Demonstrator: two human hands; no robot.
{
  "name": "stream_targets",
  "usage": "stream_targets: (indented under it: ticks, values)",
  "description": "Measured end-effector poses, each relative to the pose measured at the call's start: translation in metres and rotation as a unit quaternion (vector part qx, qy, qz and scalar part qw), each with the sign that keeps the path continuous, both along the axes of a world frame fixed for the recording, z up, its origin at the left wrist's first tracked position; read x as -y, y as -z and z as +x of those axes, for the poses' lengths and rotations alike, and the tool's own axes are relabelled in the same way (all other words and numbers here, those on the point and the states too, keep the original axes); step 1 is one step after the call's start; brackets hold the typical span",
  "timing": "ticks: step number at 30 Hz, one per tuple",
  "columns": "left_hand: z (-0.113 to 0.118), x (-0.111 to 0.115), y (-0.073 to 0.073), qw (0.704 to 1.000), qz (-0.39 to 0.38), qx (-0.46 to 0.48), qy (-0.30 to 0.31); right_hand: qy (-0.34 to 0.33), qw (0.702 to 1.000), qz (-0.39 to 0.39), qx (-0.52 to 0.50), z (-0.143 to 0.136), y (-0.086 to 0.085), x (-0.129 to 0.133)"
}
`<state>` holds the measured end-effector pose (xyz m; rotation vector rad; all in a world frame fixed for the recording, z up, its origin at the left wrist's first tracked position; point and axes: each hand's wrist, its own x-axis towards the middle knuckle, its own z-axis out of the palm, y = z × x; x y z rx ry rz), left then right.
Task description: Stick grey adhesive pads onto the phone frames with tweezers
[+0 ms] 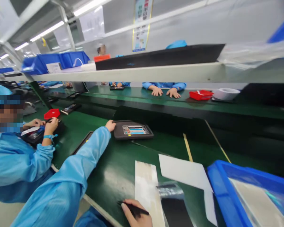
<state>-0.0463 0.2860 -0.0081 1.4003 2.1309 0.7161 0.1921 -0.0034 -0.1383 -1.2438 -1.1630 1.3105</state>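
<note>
My left hand [110, 125], at the end of a stretched blue sleeve, grips the left edge of a dark tray [117, 133]. A phone-like part [136, 130] with blue strips and a small yellow tab lies in that tray. Near the front edge of the green table, my right hand [137, 215] holds black tweezers [138, 209], their tips pointing left. Beside it on the right are a long white strip [145, 179] and a black sheet [176, 211] with a clear film end. The lower part of my right hand is cut off by the frame.
A blue bin [224, 192] stands at right, near white sheets [184, 168]. At left a co-worker handles a part beside a red tray [51, 113]. Another dark tray [82, 142] lies under my left sleeve. Across the line, a person's hands rest near a red box [200, 95]. A shelf [156, 73] spans above.
</note>
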Motion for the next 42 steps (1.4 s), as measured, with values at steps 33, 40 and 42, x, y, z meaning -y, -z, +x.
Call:
stream_targets:
  ticks: [33,40,42]
  values:
    - [0.154,0.183,0.063,0.733,-0.038,-0.18,0.655,-0.016,0.978,0.069,0.195,0.106,-0.031,0.002]
    - [0.151,0.177,0.071,0.751,-0.061,-0.12,0.646,-0.021,0.982,0.057,0.178,0.107,-0.027,0.002]
    - [0.152,0.177,0.07,0.753,-0.062,-0.115,0.645,-0.024,0.983,0.057,0.176,0.107,-0.028,0.002]
